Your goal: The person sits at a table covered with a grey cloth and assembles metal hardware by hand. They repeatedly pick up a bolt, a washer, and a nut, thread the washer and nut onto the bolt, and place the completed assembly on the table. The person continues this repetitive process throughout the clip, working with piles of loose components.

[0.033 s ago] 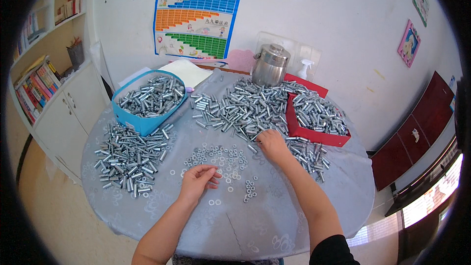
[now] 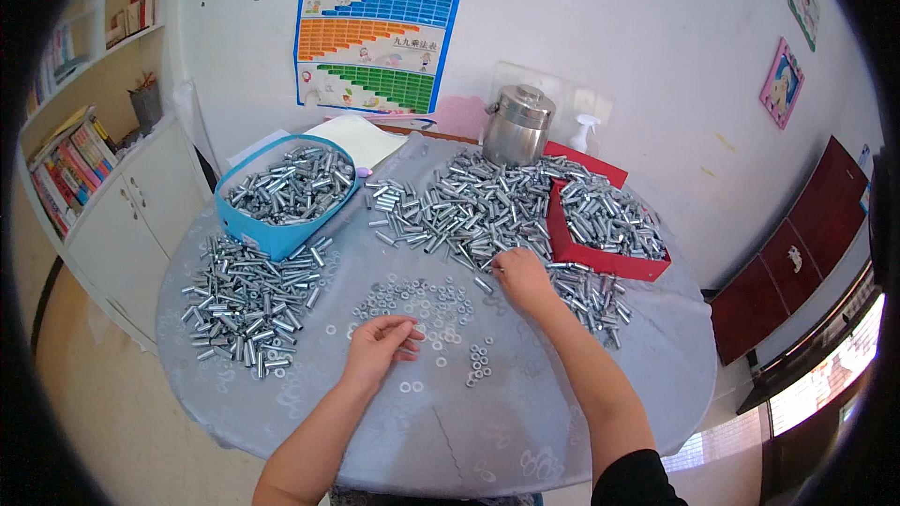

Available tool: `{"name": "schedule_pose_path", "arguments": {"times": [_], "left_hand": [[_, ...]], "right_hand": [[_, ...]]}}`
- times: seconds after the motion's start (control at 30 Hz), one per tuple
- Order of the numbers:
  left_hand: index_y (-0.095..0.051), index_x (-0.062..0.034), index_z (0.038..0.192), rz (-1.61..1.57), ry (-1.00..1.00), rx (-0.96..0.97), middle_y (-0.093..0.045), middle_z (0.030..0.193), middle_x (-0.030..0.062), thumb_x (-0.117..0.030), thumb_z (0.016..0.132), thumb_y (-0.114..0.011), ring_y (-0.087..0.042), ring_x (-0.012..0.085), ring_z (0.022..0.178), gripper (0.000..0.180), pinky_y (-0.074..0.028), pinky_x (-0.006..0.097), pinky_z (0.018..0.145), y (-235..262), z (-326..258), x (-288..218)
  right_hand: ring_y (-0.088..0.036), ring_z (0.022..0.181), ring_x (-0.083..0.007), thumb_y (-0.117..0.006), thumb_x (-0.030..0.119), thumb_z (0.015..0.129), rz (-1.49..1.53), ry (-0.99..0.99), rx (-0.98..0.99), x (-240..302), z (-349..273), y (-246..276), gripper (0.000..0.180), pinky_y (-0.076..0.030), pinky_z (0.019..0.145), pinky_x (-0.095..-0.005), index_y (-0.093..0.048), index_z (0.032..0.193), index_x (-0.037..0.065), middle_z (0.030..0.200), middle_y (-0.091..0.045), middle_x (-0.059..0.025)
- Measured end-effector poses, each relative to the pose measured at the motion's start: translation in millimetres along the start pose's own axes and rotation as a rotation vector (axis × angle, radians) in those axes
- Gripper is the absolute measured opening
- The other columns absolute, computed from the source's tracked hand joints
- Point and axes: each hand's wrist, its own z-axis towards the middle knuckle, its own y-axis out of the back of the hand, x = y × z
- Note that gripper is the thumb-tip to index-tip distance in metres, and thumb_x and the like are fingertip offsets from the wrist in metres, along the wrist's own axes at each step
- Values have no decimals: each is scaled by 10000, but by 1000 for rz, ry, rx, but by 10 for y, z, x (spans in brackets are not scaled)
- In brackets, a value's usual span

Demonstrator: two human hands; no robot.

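A sorting or assembly step on small hardware appears to be in hand. The right hand [image 2: 521, 274], at frame centre, is extended with fingers curled onto the near edge of the large pile of metal sleeves [image 2: 469, 206]; whether a sleeve is already pinched cannot be told. The left hand [image 2: 380, 342], lower centre, is held loosely cupped, fingertips drawn together, beside the scattered washers [image 2: 417, 300] on the bench [image 2: 525, 431]. The next move is judged to call for a fine pinch on a single piece. Both forearms enter from the lower edge.
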Motion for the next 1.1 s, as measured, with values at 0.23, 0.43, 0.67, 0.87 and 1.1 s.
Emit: {"name": "schedule_pose_path", "arguments": {"times": [0.23, 0.43, 0.67, 0.87, 1.1], "left_hand": [[-581, 2, 976, 9, 6, 0, -631, 849, 109, -136, 845, -547, -593, 145, 684, 194, -521, 272, 582, 6, -15, 10], [-582, -4, 981, 14, 18, -2, -631, 838, 101, -130, 843, -549, -594, 141, 699, 189, -516, 262, 588, -16, -23, -15], [-580, -32, 1025, 172, -144, 30, -618, 848, 56, -81, 789, -615, -558, 97, 712, 243, -482, 228, 587, -77, -33, 64], [-587, -25, 994, 323, -280, 108, -595, 851, 49, -34, 770, -626, -563, 97, 745, 228, -497, 243, 625, -154, -78, 30], [-571, 11, 922, -20, -149, 82, -610, 837, 90, -13, 773, -618, -601, 143, 733, 159, -529, 266, 646, -87, -47, 56]], "right_hand": [[-569, 769, -306, -606, 123, 732, 331, -281, -10, 392, -203, -48, 118, -446, 670, -385, -574, 789, 24, 753, -585, -138], [-591, 716, -253, -645, 115, 708, 379, -386, -51, 418, -267, -102, 182, -461, 666, -332, -599, 862, 28, 768, -609, -123], [-581, 783, -89, -659, 78, 752, 1348, -575, 221, 852, -352, 257, 203, -453, 697, -216, -611, 936, 8, 846, -630, -33], [-574, 809, -84, -653, 90, 767, 1407, -507, 409, 1069, -434, 234, 208, -449, 705, -207, -610, 958, 19, 876, -627, -29], [-557, 810, -87, -634, 113, 790, 1332, -507, 208, 1081, -436, 229, 179, -443, 691, -217, -622, 944, 23, 881, -617, -29]]}}
